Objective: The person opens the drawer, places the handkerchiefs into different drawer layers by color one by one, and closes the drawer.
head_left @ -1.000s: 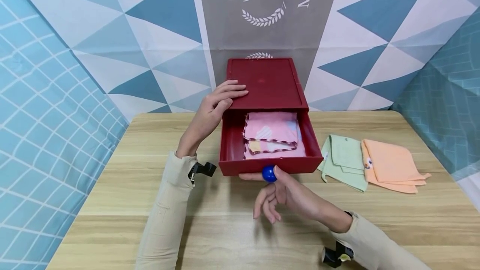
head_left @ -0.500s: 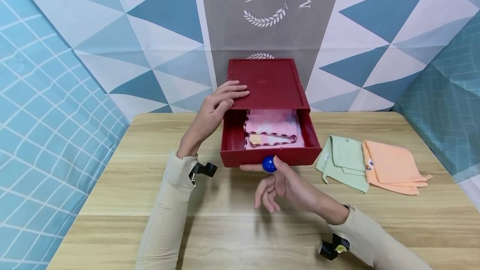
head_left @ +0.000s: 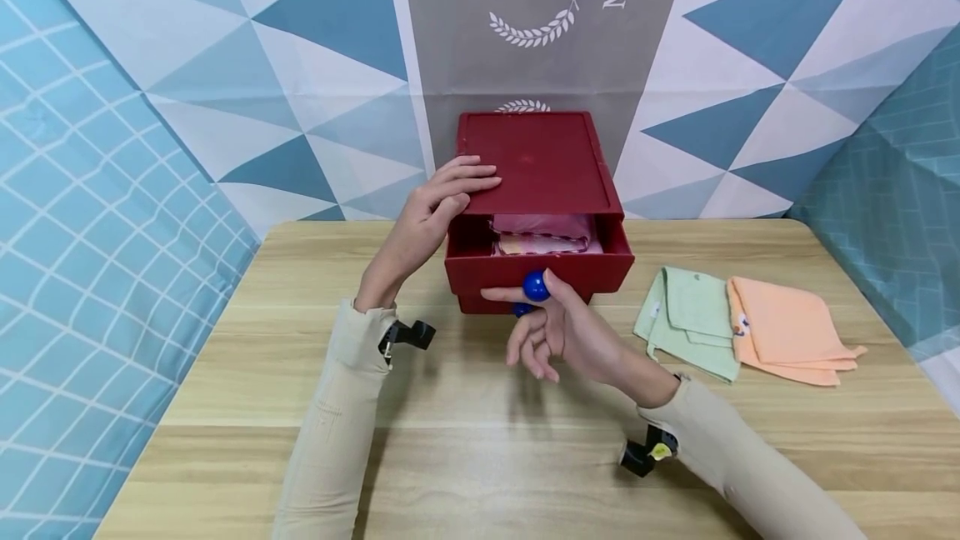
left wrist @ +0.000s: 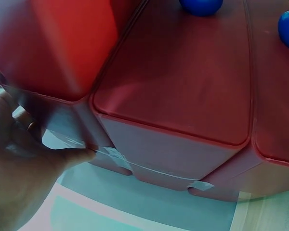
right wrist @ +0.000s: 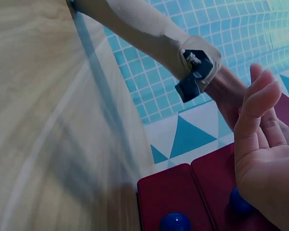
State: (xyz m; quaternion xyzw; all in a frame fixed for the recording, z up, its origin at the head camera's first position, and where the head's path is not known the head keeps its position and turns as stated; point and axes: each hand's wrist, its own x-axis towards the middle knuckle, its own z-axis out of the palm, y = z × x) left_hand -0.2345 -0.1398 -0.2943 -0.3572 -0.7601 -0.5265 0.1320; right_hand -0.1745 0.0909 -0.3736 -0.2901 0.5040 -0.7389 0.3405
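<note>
A dark red drawer cabinet (head_left: 532, 157) stands against the wall. Its top drawer (head_left: 480, 275) is partly pulled out, with folded pink cloths (head_left: 543, 227) inside, their back part hidden under the cabinet top. My right hand (head_left: 577, 332) pinches the drawer's blue round knob (head_left: 535, 285) between thumb and index finger; the other fingers hang loosely curled below. On the cabinet's top left edge rests my left hand (head_left: 427, 215), fingers extended over the top. In the left wrist view, the left thumb (left wrist: 72, 156) lies along the cabinet's side, near strips of clear tape.
A folded green cloth (head_left: 690, 315) and a folded orange cloth (head_left: 787, 323) lie side by side on the wooden table (head_left: 480, 457), right of the cabinet. Lower drawers with their own blue knobs (right wrist: 176, 222) sit beneath the pulled-out one. A patterned wall covering (head_left: 330, 23) rises behind.
The right hand has moved away from the body with the knob, and the drawer has slid further into the cabinet. Less of the pink cloths shows. The left hand stays in place.
</note>
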